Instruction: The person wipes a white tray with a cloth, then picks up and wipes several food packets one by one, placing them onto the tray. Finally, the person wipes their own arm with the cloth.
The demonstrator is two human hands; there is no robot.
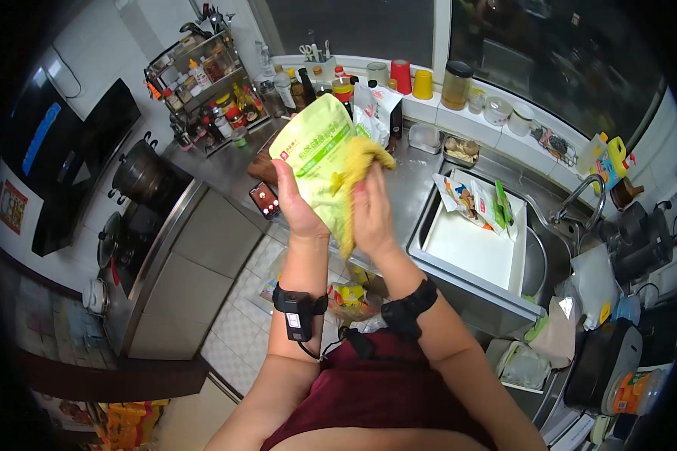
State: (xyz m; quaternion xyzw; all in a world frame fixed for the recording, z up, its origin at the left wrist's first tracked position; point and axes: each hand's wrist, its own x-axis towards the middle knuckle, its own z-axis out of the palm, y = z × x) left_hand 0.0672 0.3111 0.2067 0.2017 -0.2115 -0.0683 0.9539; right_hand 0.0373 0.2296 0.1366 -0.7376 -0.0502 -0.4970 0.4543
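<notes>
Green pouch (316, 146) in L hand (298, 204), yellow cloth (362, 155) in R hand (372, 212)

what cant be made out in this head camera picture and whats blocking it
All in the head view:
- Most fingers of the left hand: hidden behind the pouch.
- Pouch's lower right front: covered by the cloth and right hand.
- Pouch's back: turned away.
- Pouch's fine print: too small and blurred.
- Phone screen details: too small.
</notes>
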